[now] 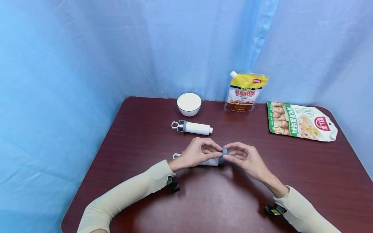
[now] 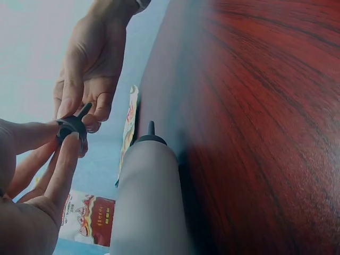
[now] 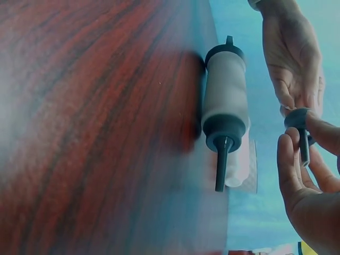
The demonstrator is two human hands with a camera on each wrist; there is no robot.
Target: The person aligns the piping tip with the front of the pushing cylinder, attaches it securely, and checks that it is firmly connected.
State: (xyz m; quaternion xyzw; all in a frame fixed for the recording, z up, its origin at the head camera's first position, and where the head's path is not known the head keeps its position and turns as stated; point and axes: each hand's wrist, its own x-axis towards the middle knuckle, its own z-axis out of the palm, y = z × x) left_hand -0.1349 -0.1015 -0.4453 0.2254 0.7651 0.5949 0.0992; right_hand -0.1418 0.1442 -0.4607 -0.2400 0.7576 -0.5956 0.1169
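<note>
Below right of the head view's centre, the left hand (image 1: 200, 152) and right hand (image 1: 247, 159) pinch 1 grey nozzle cap (image 1: 224, 152). Nearby lie 2 white tubes (image 1: 197, 128), 1 partly hidden by the left hand.

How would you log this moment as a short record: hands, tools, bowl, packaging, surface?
Hands: left hand and right hand both pinch one small round grey fitting with a thin spout
Near tool: white cylinder with grey ends, lying below the hands, tipped with a grey spout
Far tool: white cylinder with grey collar and looped handle, farther back, white tip bare
Bowl: round white bowl with dark rim, at the back
Packaging: yellow, white and brown spouted pouch standing at the back; flat green-and-white packet lying at right
Surface: dark red wood-grain table
</note>
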